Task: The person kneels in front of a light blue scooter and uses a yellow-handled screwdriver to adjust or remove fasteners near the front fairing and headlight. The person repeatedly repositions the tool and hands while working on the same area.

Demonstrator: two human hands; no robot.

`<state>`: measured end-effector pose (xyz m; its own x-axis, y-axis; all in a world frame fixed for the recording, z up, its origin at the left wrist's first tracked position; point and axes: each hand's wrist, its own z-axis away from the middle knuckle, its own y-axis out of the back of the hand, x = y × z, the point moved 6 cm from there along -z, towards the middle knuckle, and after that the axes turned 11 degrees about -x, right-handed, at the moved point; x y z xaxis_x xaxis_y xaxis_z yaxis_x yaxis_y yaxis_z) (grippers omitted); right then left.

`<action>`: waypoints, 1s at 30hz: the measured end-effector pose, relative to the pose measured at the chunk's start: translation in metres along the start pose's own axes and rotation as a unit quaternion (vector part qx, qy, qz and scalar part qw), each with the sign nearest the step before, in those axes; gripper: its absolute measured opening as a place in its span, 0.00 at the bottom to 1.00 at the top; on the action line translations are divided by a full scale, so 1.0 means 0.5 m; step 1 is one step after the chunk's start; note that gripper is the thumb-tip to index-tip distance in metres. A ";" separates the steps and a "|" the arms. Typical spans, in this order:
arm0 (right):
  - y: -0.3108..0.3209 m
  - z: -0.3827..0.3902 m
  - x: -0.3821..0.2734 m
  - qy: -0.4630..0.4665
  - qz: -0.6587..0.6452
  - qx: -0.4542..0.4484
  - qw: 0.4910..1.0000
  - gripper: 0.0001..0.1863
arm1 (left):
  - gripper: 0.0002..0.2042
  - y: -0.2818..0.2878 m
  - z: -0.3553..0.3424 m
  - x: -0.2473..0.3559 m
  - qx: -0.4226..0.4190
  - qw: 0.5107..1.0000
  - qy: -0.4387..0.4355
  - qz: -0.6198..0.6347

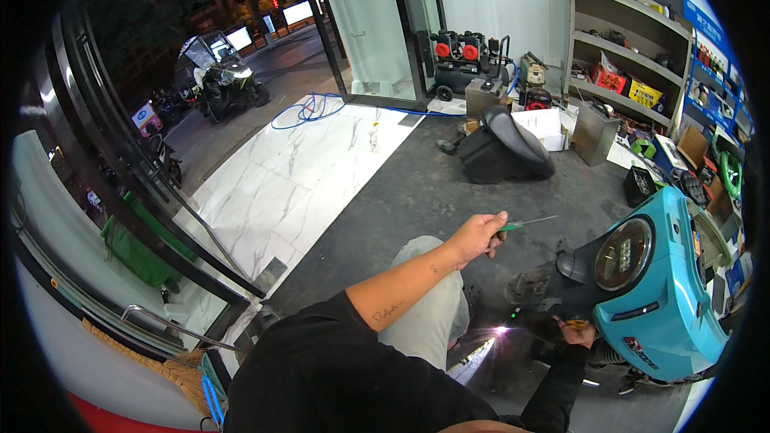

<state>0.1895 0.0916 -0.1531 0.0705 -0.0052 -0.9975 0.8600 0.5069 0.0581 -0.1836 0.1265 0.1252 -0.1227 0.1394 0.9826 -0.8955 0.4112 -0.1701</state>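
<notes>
My left hand (479,238) is wrapped around the green handle of a screwdriver (511,227) at 3 o'clock, blade pointing outward, presumably to keep it clear of my knee (429,261). At 4 o'clock, my right hand (576,333) is against the turquoise scooter (666,313), by something orange-yellow; I can't tell if it grips. The low light (501,329) at 5 o'clock probably brightens the underside. At 2 o'clock a black seat (517,144) lies on the floor, likely for access.

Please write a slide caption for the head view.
Left hand holds a green-handled screwdriver; right hand beside a turquoise scooter.
</notes>
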 end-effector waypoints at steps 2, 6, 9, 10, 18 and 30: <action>0.011 0.016 -0.024 -0.134 0.301 0.130 0.935 0.38 | 0.23 0.009 0.001 -0.003 0.002 1.000 -0.003 0.005; 0.018 0.002 -0.023 -0.164 0.401 0.147 0.889 0.34 | 0.23 0.020 -0.001 -0.009 0.013 1.000 -0.004 -0.009; 0.038 -0.003 0.040 -0.035 0.028 0.110 0.993 0.26 | 0.23 0.021 -0.002 -0.014 0.014 1.000 0.005 -0.006; 0.048 0.002 0.061 0.010 -0.099 0.095 0.990 0.23 | 0.23 0.020 -0.002 -0.015 0.016 1.000 0.004 -0.003; 0.094 0.026 0.100 0.082 -0.271 0.085 0.955 0.13 | 0.23 0.019 0.002 -0.008 0.016 1.000 -0.006 -0.016; 0.084 0.065 -0.016 0.030 -0.298 0.171 0.939 0.19 | 0.23 0.013 0.000 -0.007 0.015 1.000 -0.010 0.001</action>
<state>0.2415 0.0848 -0.1416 -0.4936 -0.1467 -0.8572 0.8508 0.1230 -0.5110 -0.1890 0.1287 0.1209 -0.1326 0.1217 0.9837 -0.9076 0.3840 -0.1698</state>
